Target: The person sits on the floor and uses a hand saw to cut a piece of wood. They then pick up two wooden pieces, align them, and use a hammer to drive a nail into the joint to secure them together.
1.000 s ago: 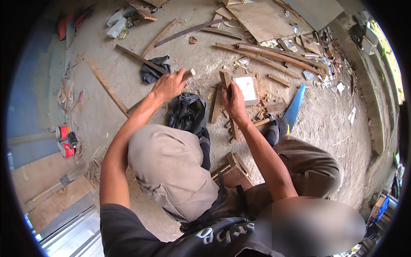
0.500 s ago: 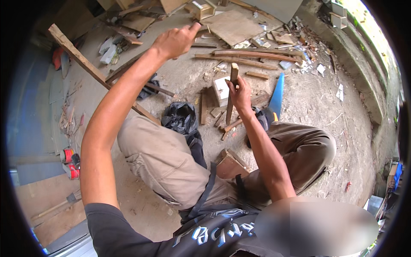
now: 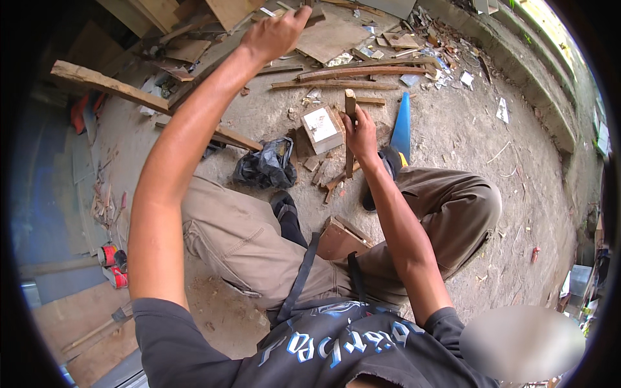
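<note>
above the floor (image 3: pixel 462 145), right fingers (image 3: pixel 363 118) curl around a wooden stick (image 3: pixel 350 102).

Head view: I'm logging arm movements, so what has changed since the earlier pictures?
The left hand has moved forward, farther from the black bag, still gripping a wooden piece. The long beam at left has swung to a flatter slant, its outer end going left. The right hand still holds the short stick upright; the blue saw still lies there.
</note>
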The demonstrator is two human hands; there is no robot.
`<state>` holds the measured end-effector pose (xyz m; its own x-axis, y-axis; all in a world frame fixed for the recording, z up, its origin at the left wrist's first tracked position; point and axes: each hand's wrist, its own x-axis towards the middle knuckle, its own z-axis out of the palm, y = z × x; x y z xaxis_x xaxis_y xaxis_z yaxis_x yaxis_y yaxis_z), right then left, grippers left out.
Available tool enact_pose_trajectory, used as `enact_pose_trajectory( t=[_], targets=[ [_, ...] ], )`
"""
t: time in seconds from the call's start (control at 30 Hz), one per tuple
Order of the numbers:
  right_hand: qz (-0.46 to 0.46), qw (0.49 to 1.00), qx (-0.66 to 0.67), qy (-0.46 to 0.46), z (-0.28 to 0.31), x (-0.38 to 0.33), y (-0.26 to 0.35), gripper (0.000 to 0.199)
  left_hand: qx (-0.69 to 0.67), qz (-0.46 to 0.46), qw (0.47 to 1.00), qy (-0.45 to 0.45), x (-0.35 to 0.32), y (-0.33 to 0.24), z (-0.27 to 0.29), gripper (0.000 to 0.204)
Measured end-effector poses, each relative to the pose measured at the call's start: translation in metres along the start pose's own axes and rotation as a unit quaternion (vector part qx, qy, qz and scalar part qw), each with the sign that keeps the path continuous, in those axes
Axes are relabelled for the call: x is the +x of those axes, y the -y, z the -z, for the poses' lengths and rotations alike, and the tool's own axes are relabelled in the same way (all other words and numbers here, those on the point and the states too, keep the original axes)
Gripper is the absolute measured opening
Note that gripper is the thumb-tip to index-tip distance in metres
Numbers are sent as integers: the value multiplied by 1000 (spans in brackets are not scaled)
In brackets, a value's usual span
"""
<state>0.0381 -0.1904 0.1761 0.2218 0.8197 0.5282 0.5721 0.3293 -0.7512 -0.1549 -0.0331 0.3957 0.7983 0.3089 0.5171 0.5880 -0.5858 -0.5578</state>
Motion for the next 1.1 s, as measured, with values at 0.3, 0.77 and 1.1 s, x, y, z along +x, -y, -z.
enact_pose_trajectory(
  t=[0.3,0.77,1.1],
  targets=[
    [-27,999,6,31,4,7,10,37,-26,-47,998,37,22,-42,11,26],
    [-68,994,20,88,-8,-6,5,41,-89,70,981,157,-77,-89,-47,28],
    [-28,998,15,56,-14,-1,11,33,-79,68,985,140,-66,-38,1,31]
  ],
)
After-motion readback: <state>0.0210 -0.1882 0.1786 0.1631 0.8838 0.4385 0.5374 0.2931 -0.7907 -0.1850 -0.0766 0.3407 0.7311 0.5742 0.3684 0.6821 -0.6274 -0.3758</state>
